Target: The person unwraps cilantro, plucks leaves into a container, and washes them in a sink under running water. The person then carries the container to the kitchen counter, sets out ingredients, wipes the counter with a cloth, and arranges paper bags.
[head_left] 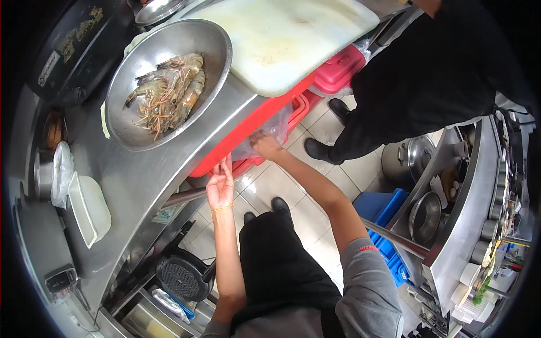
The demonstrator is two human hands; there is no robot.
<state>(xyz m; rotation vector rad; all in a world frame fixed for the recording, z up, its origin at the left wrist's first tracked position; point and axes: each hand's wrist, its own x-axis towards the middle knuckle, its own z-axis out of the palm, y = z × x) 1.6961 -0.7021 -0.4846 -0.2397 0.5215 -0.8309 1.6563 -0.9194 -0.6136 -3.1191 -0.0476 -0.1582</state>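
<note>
My left hand (221,188), palm up with a yellow band at the wrist, has its fingertips hooked at the near end of a red lid (242,135) that slants along the counter edge. My right hand (266,145) reaches into a red tub (299,110) below the lid. Its fingers are curled at a clear plastic bag (276,125) and partly hidden by it. Above, on the counter, several raw shrimp (172,93) lie in a steel bowl (127,115).
A white cutting board (298,39) lies beside the bowl. A white plastic container (90,211) stands at the left. Another person in black (417,84) stands at upper right. Near them are a pink-red lidded box (340,69) and a steel pot (396,160). A blue crate (383,208) is at right.
</note>
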